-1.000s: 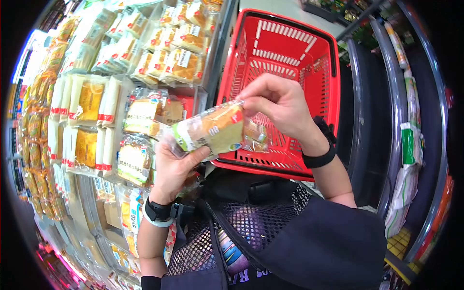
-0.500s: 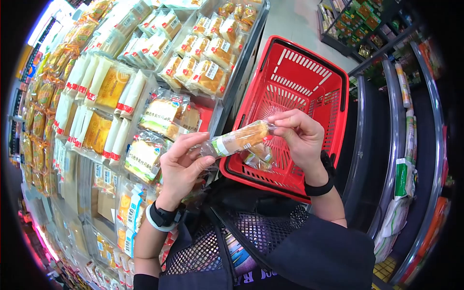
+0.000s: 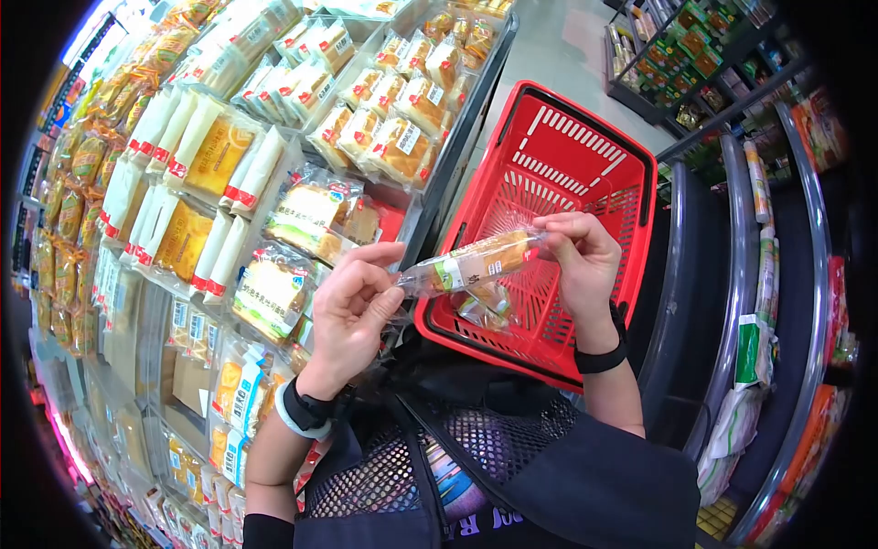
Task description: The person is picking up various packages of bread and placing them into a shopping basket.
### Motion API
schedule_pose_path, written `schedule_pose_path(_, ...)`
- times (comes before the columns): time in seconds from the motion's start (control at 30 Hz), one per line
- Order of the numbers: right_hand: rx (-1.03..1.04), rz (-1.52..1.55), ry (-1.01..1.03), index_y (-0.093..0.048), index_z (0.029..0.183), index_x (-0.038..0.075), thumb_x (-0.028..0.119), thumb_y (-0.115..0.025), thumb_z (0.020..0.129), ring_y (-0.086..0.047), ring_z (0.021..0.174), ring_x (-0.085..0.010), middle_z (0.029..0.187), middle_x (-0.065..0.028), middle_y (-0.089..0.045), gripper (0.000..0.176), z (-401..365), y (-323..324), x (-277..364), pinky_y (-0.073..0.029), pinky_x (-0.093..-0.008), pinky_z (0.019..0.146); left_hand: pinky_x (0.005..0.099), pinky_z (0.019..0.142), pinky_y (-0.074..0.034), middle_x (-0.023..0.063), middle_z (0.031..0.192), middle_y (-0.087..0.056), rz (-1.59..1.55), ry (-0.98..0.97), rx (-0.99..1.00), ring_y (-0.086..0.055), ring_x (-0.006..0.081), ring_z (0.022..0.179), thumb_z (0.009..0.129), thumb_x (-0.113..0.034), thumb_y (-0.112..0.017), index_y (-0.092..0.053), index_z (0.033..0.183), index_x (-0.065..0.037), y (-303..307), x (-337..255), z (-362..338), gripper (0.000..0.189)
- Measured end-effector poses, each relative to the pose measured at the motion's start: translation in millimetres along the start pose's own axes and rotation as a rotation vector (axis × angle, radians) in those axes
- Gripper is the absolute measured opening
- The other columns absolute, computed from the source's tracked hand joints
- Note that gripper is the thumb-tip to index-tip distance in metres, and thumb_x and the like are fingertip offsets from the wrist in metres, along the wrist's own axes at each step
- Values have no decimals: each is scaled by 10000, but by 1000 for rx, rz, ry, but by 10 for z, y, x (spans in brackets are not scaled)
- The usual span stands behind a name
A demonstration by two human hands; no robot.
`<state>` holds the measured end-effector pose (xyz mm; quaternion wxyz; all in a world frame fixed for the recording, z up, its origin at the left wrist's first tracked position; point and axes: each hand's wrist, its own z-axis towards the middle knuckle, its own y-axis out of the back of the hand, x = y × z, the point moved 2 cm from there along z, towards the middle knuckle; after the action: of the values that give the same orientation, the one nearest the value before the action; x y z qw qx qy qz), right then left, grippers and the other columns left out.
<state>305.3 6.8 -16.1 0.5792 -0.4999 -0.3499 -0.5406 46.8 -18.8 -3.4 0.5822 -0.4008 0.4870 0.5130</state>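
Standing by shop shelves (image 3: 229, 183) of bread. Pinching a pack (image 3: 476, 263) with left hand (image 3: 352, 311) and right hand (image 3: 581, 265), over a red basket (image 3: 585, 156).

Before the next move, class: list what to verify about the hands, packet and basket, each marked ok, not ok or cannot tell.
1. Left hand pinches one end of the packet: ok.
2. Right hand pinches the other end: ok.
3. Packet held above the basket: ok.
4. Basket has free room: ok; one other pack lies inside.
5. Packet seal intact: cannot tell.
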Motion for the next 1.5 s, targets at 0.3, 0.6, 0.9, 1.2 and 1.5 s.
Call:
schedule_pose_path(0.3, -87, -102, -260, -606, 910, 30, 84, -647, 867, -589, 699, -62, 790, -23, -635, 80, 63, 28, -325, -487, -194, 600, 353, 825, -541, 184, 1180, -546, -494, 467, -5, -613, 212, 978, 946, -91, -458, -427, 899, -38, -123, 31, 69, 77)
schedule_pose_path(0.6, -16, -286, -457, -411, 1256, -17, 339, -577, 919, -519, 1103, -257, 1224, -188, -489, 517, -150, -32, -454, -446, -349, 911, 352, 847, -538, 182, 1193, -516, -472, 457, -36, -615, 220, 989, 959, -104, -465, -431, 876, -32, -129, 145, 73, 115)
schedule_pose_path(0.9, 82, 184, -1008, -109, 1365, 46, 553, -679, 766, -465, 1157, -383, 1335, -211, -350, 970, -169, -186, -279, -441, -602, 811, 262, 803, -499, 132, 1190, -542, -161, 279, 193, -572, 106, 923, 949, -43, -477, -460, 886, -3, -560, 74, 15, 76)
schedule_pose_path(1.2, 9, 313, -884, -514, 1077, -31, -99, -562, 677, -641, 897, -257, 988, -142, -614, 409, -100, 60, -464, -546, -377, 776, 355, 800, -481, 153, 1084, -580, 238, -111, 478, -590, 322, 961, 784, -60, -673, -567, 919, -29, -667, -110, 114, 174)
schedule_pose_path(1.5, 455, -1256, -519, -383, 1214, -20, 82, -676, 714, -611, 903, -421, 942, -283, -611, 589, 74, 637, -1368, -503, -466, 738, 279, 874, -487, 148, 1224, -507, -41, 262, 271, -610, 177, 1013, 837, 102, -534, -517, 1060, 23, -175, -31, -135, 236)
